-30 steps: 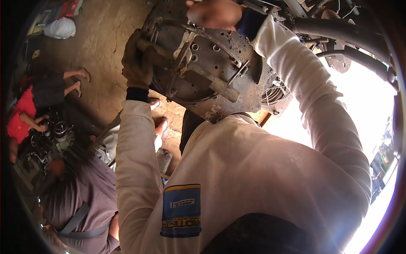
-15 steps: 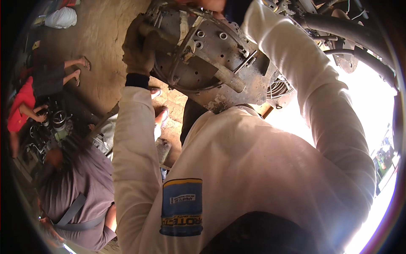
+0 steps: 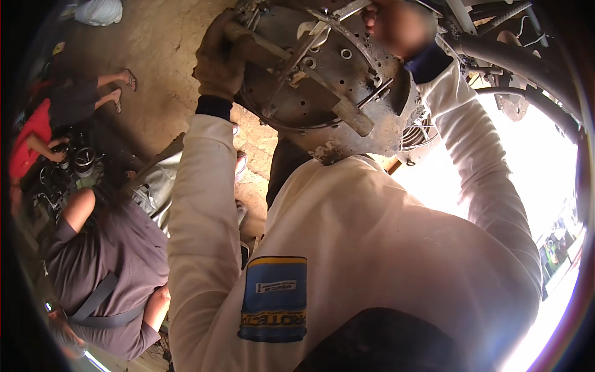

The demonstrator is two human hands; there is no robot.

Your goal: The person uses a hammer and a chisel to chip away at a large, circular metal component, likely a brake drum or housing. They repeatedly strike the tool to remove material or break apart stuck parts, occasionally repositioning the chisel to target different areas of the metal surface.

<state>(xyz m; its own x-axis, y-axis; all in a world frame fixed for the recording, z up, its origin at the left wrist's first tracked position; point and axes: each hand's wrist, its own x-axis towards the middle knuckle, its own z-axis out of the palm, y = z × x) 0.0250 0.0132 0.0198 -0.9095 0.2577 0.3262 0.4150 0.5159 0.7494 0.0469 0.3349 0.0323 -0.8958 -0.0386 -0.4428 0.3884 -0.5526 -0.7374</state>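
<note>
A dark steel plate assembly (image 3: 328, 133), with round holes, nuts and a ring of bent rod, rests against my lap. My left hand (image 3: 220, 65), in a brown glove, is closed at its left side, around the end of a thick round bar (image 3: 263, 46). A short metal cylinder (image 3: 353, 118) lies across the plate's lower right. My right hand (image 3: 403, 28) is at the far right rim, partly blurred, its fingers curled beside a light flat bar (image 3: 350, 11); what it holds is hidden. An open-jawed wrench-like end (image 3: 304, 28) shows near that bar.
To the left, a person in a grey shirt (image 3: 111, 266) bends near machine parts (image 3: 83, 162), and a person in red (image 3: 34, 139) handles them. Dark tubes and rods (image 3: 520, 59) stand at the right. A white bag (image 3: 99, 12) lies at the far left.
The plate assembly has shifted slightly right in the picture, my left hand with it. My right hand has come into fuller view at the far right rim. The person in grey has moved an arm.
</note>
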